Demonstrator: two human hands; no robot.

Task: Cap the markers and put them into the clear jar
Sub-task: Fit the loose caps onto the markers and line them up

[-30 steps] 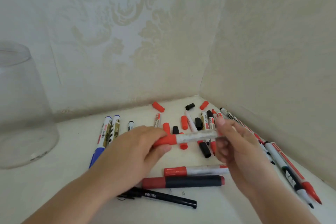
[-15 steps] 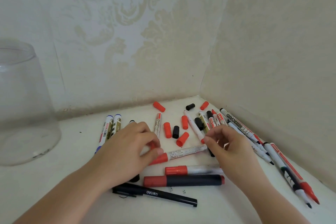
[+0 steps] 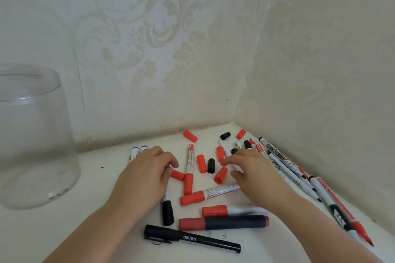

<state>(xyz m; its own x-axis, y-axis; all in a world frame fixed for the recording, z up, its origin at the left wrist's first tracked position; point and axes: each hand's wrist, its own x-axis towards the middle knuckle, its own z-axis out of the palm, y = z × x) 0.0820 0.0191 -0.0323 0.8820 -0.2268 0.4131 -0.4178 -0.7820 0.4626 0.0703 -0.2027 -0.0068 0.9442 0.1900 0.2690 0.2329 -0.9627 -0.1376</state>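
Head view: both hands, left hand (image 3: 145, 174) and right hand (image 3: 254, 174), hover loosely curled with no grip on anything over scattered red caps (image 3: 220, 175) and markers (image 3: 210, 193), well apart from the clear jar (image 3: 32, 134), so mismatched caps could fit loosely.

- Wallpaper (image 3: 149, 49): pale cream with a faint beige damask scroll pattern.
- Counter (image 3: 64, 230): off-white.
- Jar (image 3: 32, 134) at the counter's left edge: clear, colourless.
- Loose caps (image 3: 201, 163): mostly bright red, a few black (image 3: 211, 165).
- Pen (image 3: 192, 239) at the front edge: black with white lettering.
- Thick marker (image 3: 224, 223): dark navy barrel, dull red cap.
- Capped marker (image 3: 210, 193): white barrel, red cap.
- Whiteboard marker (image 3: 280, 157) in the right corner: white with black lettering.
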